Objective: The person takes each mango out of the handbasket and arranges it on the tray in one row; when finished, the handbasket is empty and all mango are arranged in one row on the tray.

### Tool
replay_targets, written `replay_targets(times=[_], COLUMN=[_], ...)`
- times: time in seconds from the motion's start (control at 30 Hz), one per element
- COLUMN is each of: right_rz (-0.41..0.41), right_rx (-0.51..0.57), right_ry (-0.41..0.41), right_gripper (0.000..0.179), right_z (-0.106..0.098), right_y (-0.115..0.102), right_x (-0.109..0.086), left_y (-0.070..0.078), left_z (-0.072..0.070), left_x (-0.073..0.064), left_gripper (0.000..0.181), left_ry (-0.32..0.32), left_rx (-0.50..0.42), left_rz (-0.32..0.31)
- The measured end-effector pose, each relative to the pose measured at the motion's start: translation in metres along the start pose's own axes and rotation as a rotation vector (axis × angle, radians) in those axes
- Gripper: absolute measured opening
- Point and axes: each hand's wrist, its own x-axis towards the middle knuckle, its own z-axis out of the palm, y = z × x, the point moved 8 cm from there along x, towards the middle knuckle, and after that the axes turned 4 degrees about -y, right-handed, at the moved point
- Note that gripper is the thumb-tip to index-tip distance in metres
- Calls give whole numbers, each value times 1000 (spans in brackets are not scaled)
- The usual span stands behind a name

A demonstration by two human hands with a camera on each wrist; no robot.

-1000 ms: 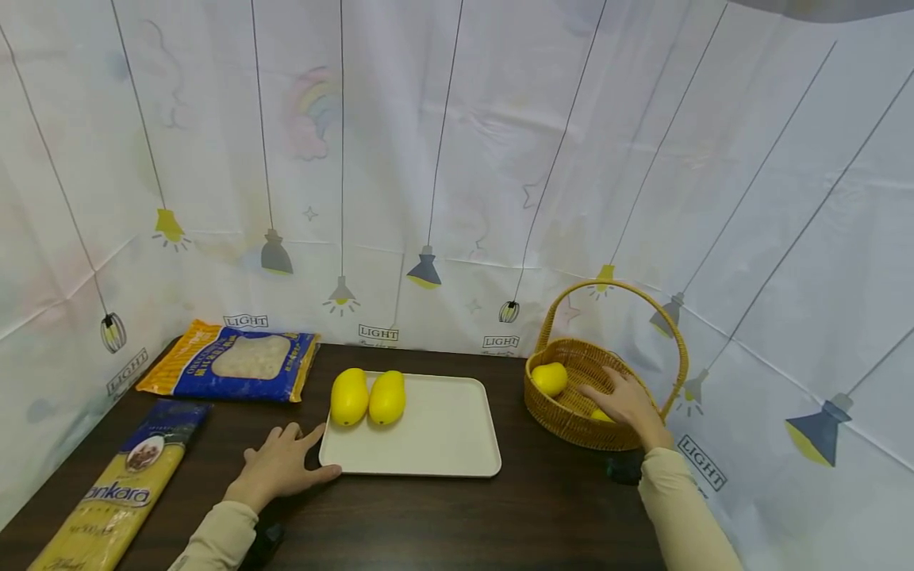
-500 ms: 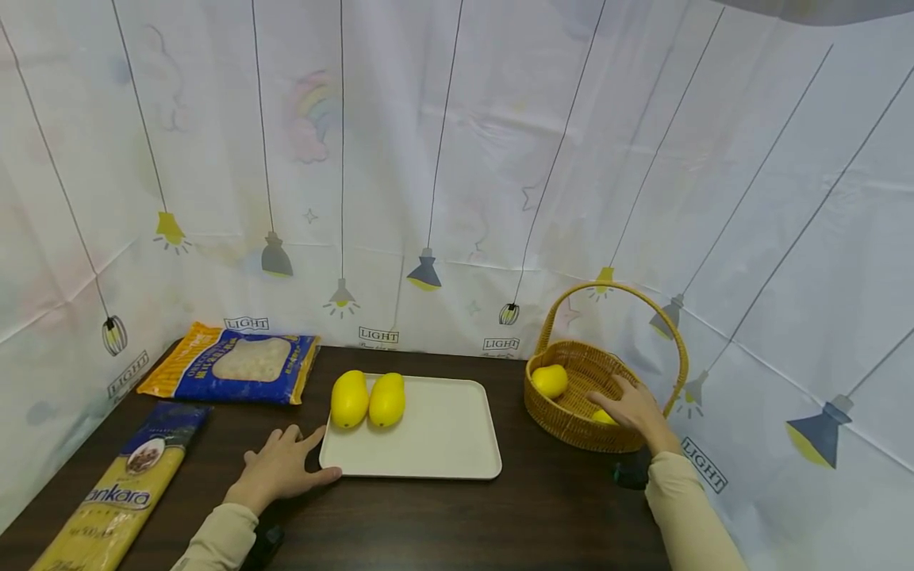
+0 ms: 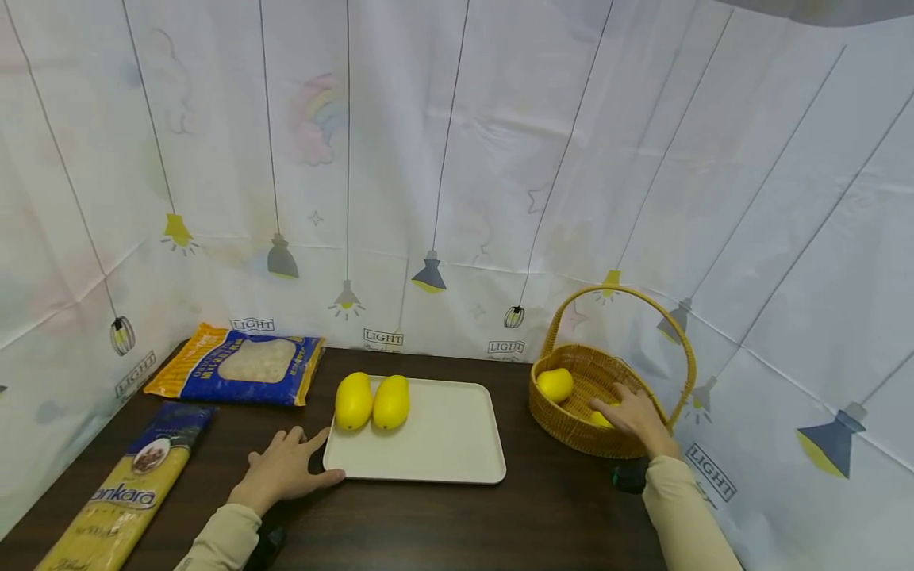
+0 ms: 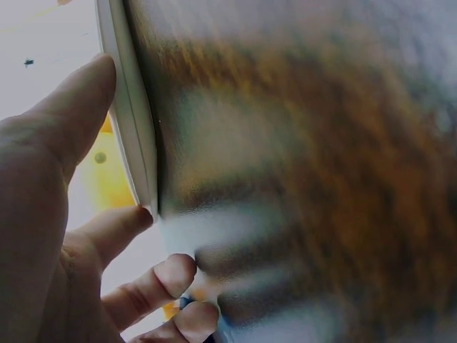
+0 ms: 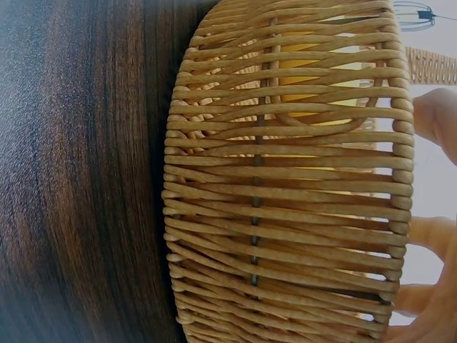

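My left hand [image 3: 282,469] is at the near left corner of a cream rectangular tray [image 3: 450,436]. In the left wrist view, the thumb and index fingertips touch the tray's rim [image 4: 132,114], while the other fingers spread over the table. Two plump yellow fruits, a left one [image 3: 353,402] and a right one [image 3: 391,402], lie side by side on the tray. My right hand [image 3: 634,414] reaches over the near rim of a wicker basket [image 3: 571,431], its thumb beside a partly hidden yellow fruit [image 3: 601,419]. Another yellow fruit [image 3: 555,385] sits at the basket's left side.
A blue and orange food bag [image 3: 246,369] lies at the back left of the dark wood table [image 3: 457,523]. In front of it is a long yellow and blue packet [image 3: 128,492]. The basket's tall handle [image 3: 621,287] arches above it, near the lamp-print curtain [image 3: 471,159] behind.
My right hand drew back slightly toward the basket's near right rim, then lowered closer over the fruit inside. The left hand stays at the tray; the head view shifts slightly.
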Motion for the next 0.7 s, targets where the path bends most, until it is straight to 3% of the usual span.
replay_targets(times=[0.7], right_rz=[8], right_rx=[-24], right_ry=[-42], right_gripper=[103], right_z=[13], right_y=[-2], right_x=[12], left_y=[2], left_z=[-2], left_x=[-2], left_gripper=[99], left_ry=[7], left_rx=[-6], left_rz=[-6])
